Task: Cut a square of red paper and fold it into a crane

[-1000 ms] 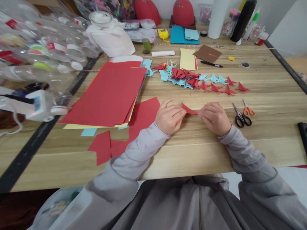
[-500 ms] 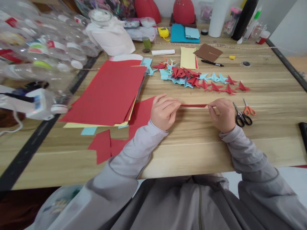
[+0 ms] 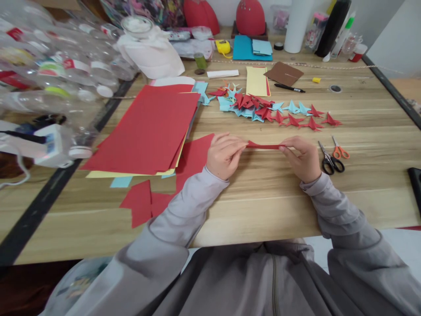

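Note:
Between my hands a piece of red paper (image 3: 264,146) is held nearly edge-on, so its full shape is hidden. My left hand (image 3: 225,153) pinches its left end, close to the large red sheets. At the other end my right hand (image 3: 301,157) grips it between thumb and fingers. Beyond the hands lie several folded paper cranes, red ones (image 3: 294,120) and light blue ones (image 3: 292,106). Just right of my right hand are black-handled scissors (image 3: 331,163) and smaller orange-handled scissors (image 3: 340,150).
A stack of red sheets (image 3: 148,131) lies at left, with red scraps (image 3: 140,202) in front. Plastic bottles (image 3: 75,70) crowd the far left. Farther back are yellow paper (image 3: 257,81), a brown square (image 3: 284,73), a pen (image 3: 290,87) and a tape measure (image 3: 222,46).
My right hand's fingers have shifted inward along the red paper. The paper's upper edge now shows a little more, curving up at its left end.

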`<state>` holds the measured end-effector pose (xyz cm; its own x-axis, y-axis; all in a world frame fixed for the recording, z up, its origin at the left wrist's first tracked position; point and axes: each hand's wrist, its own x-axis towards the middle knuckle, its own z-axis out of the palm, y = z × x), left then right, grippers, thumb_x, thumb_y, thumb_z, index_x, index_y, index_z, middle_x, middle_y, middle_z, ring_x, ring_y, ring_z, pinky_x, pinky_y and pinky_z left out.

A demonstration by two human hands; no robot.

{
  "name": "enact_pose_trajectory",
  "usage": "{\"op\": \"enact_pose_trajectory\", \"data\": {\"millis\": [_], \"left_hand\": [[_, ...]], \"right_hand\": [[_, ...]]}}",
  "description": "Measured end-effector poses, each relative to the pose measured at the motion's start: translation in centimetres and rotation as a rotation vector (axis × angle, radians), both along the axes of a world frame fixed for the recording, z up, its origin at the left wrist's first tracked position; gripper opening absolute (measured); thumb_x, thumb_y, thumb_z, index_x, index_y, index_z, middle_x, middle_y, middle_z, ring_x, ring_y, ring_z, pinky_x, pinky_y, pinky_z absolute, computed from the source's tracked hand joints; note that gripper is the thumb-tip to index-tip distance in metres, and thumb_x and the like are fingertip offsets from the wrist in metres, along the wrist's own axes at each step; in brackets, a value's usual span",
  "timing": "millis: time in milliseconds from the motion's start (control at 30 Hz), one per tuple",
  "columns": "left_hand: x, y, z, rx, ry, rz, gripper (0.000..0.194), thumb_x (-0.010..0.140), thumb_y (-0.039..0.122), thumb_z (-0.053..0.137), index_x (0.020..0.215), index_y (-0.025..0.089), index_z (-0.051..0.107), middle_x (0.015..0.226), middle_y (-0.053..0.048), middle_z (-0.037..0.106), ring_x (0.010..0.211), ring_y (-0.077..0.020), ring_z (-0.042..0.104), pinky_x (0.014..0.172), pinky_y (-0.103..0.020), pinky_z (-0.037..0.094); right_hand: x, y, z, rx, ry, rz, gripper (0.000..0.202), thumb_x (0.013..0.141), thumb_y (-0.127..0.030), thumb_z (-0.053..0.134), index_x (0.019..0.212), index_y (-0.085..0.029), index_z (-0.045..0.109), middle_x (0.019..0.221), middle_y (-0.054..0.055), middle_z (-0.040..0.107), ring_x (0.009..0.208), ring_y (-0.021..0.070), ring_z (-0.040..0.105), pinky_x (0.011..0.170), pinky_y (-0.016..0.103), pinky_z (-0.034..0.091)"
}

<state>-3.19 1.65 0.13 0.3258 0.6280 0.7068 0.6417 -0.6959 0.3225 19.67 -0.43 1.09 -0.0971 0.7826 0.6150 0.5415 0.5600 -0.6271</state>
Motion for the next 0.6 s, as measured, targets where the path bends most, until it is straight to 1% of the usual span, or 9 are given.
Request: {"op": "enact_pose_trajectory", "data": {"millis": [100, 200, 367, 433, 500, 600], "left_hand": [[-0.2, 0.2, -0.2, 0.003, 0.010, -0.021, 0.023, 0.085, 0.020, 0.046, 0.089, 0.021, 0.068, 0.085, -0.004, 0.073, 0.084, -0.0162, 0.066, 0.089, -0.038, 0.045], [-0.4, 0.3, -0.2, -0.044, 0.025, -0.028, 0.030, 0.087, 0.018, 0.039, 0.095, 0.022, 0.068, 0.089, -0.005, 0.073, 0.087, -0.0161, 0.066, 0.092, -0.040, 0.043], [-0.2, 0.2, -0.4, -0.128, -0.029, -0.063, 0.027, 0.087, 0.020, 0.041, 0.094, 0.021, 0.067, 0.090, -0.004, 0.073, 0.085, -0.0158, 0.066, 0.092, -0.040, 0.044], [-0.1, 0.2, -0.7, -0.145, -0.073, -0.084, 0.025, 0.087, 0.021, 0.044, 0.094, 0.021, 0.068, 0.089, -0.004, 0.073, 0.083, -0.0158, 0.067, 0.090, -0.039, 0.046], [0.0, 0.2, -0.9, -0.147, -0.114, -0.102, 0.024, 0.086, 0.020, 0.045, 0.093, 0.021, 0.068, 0.088, -0.004, 0.073, 0.083, -0.0158, 0.067, 0.088, -0.037, 0.047], [0.2, 0.1, -1.0, -0.140, -0.149, -0.131, 0.024, 0.086, 0.018, 0.046, 0.092, 0.020, 0.069, 0.087, -0.005, 0.073, 0.084, -0.0159, 0.067, 0.084, -0.035, 0.050]], "right_hand": [[-0.1, -0.3, 0.3, 0.034, -0.025, -0.032, 0.011, 0.081, -0.024, 0.059, 0.074, -0.020, 0.066, 0.077, 0.006, 0.068, 0.079, 0.0199, 0.064, 0.074, 0.036, 0.052], [-0.1, -0.5, 0.7, 0.032, -0.025, -0.043, 0.010, 0.080, -0.025, 0.060, 0.073, -0.021, 0.066, 0.077, 0.005, 0.068, 0.079, 0.0199, 0.064, 0.074, 0.037, 0.052], [-0.2, -0.5, 0.4, -0.020, 0.079, 0.011, 0.009, 0.079, -0.028, 0.063, 0.075, -0.020, 0.062, 0.084, 0.006, 0.068, 0.083, 0.0193, 0.064, 0.078, 0.037, 0.052], [-0.3, -0.4, 0.0, -0.071, 0.138, 0.034, 0.012, 0.077, -0.030, 0.064, 0.082, -0.020, 0.061, 0.087, 0.005, 0.067, 0.083, 0.0181, 0.064, 0.075, 0.034, 0.053], [-0.4, -0.3, -0.3, -0.101, 0.176, 0.047, 0.017, 0.076, -0.031, 0.065, 0.088, -0.020, 0.059, 0.086, 0.004, 0.065, 0.078, 0.0160, 0.063, 0.068, 0.030, 0.053], [-0.6, -0.5, -0.1, -0.079, 0.160, 0.068, 0.009, 0.077, -0.026, 0.063, 0.082, -0.019, 0.059, 0.080, 0.003, 0.065, 0.073, 0.0149, 0.062, 0.066, 0.029, 0.052]]}}
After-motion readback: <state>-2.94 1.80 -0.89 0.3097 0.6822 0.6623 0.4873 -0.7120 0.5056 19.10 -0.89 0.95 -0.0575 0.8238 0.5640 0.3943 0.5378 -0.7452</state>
